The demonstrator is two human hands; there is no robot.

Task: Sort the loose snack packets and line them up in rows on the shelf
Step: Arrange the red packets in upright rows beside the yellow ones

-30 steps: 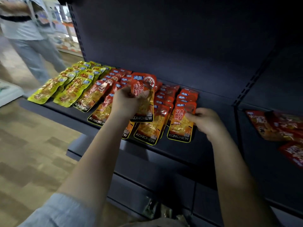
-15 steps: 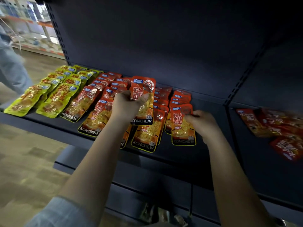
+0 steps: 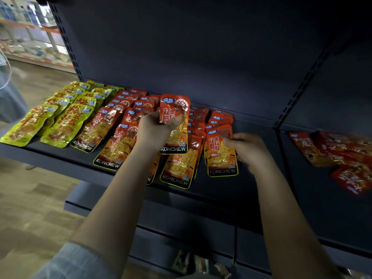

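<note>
My left hand (image 3: 155,129) grips an orange-red snack packet (image 3: 175,117) upright above the rows on the dark shelf (image 3: 231,190). My right hand (image 3: 248,151) pinches the right edge of another orange packet (image 3: 220,156) that lies at the front of the rightmost orange row. Rows of orange-red packets (image 3: 120,143) fill the shelf's middle, with yellow-green packets (image 3: 66,119) in rows to their left.
Loose red packets (image 3: 342,156) lie in a heap on the neighbouring shelf section at the right, past an upright post (image 3: 300,91). Lower shelves jut out below. At the far left stands a person's leg (image 3: 10,101) on the wooden floor.
My right hand has drawn the front packet of the rightmost row slightly forward and straightened it. My left hand keeps its packet raised. The view has shifted left.
</note>
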